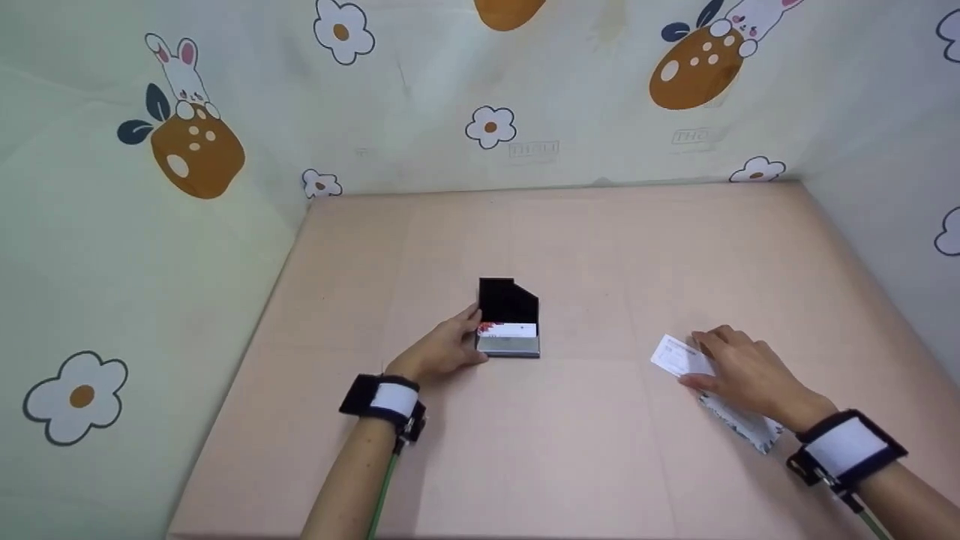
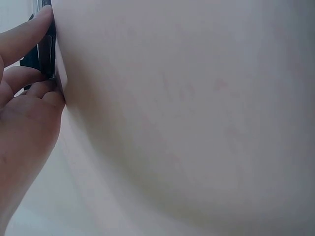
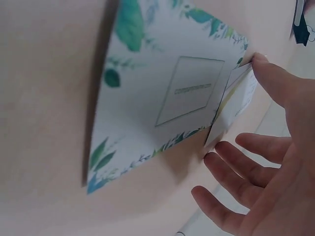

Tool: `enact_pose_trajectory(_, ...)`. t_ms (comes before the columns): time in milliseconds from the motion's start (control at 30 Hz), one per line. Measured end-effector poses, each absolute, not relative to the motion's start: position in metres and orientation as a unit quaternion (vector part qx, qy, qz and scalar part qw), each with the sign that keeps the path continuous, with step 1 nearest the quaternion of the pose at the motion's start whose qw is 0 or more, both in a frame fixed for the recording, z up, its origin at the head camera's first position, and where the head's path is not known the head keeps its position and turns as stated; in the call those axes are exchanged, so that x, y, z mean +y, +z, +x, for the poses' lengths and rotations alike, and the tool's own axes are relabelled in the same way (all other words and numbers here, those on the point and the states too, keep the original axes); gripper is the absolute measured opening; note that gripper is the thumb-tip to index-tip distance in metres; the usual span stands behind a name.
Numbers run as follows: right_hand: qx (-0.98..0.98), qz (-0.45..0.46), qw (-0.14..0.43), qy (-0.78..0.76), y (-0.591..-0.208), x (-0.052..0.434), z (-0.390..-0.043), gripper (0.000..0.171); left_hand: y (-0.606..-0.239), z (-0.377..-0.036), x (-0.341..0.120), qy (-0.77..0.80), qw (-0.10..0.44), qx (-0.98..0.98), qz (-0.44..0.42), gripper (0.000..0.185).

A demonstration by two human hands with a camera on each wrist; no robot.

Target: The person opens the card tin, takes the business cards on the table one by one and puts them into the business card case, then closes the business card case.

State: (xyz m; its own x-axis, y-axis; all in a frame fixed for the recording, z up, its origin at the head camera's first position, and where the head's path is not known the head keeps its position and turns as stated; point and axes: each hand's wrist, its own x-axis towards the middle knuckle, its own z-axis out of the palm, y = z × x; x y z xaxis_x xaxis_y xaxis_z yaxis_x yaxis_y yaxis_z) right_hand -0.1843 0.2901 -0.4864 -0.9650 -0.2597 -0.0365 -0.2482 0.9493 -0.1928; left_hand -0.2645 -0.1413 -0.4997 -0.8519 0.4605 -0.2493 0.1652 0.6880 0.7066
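Bare table (image 1: 600, 450) lies between the card case (image 1: 509, 330) and the cards (image 1: 679, 356); fabric walls (image 1: 112, 247) enclose 3 sides.

Both bare forearms wear a black wrist strap (image 1: 384, 405) with a white band, trailing a green cable (image 1: 384, 480).
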Motion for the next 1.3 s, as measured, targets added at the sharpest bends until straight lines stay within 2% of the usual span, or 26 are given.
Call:
enact_pose_trajectory(300, 0.984, -0.127, 0.019, -0.120, -0.489, 0.290, -0.181, 0.071, -0.502, -0.265, -0.141, 0.355, 0.216, 0.895, 0.163, 0.080)
enact_pose_trajectory(967, 0.974, -0.072, 0.060, -0.204, -0.490, 0.281, -0.185, 0.082, -0.500, -0.265, -0.142, 0.370, 0.219, 0.888, 0.165, 0.075)
enact_pose_trajectory(1133, 0.980, -0.077, 0.041, -0.180, -0.488, 0.276, -0.187, 0.083, -0.499, -0.265, -0.142, 0.366, 0.221, 0.890, 0.162, 0.075)
enact_pose_trajectory(1300, 0.983, -0.116, -0.003, -0.144, -0.487, 0.269, -0.190, 0.082, -0.501, -0.265, -0.142, 0.363, 0.221, 0.890, 0.163, 0.075)
